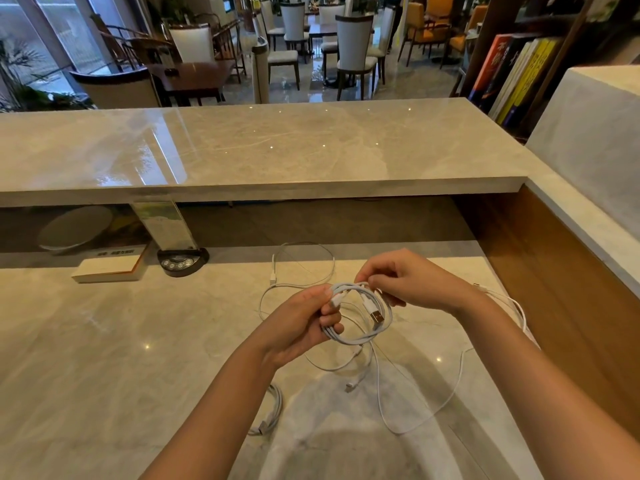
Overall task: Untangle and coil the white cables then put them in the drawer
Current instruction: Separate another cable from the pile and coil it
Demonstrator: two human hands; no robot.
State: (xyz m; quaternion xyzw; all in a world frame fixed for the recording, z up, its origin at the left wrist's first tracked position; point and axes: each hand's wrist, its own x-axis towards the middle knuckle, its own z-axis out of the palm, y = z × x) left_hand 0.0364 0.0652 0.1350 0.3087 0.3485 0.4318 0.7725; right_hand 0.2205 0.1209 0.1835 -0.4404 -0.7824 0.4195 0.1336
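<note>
Marble surface (104, 341) below, and both hands are up over it: the left hand (298, 323) grips a coiled white cable (360, 336), fingers (330, 318) curled round the loops, while the right hand (398, 277) pinches the coil's top. Loose white cables (450, 393) trail on the surface beneath; another coiled cable (273, 410) lies near the left forearm.

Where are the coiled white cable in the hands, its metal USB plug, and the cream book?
coiled white cable (360, 336), head view, lower loop.
metal USB plug (377, 317), head view, metal tip.
cream book (107, 268), head view, top face.
</note>
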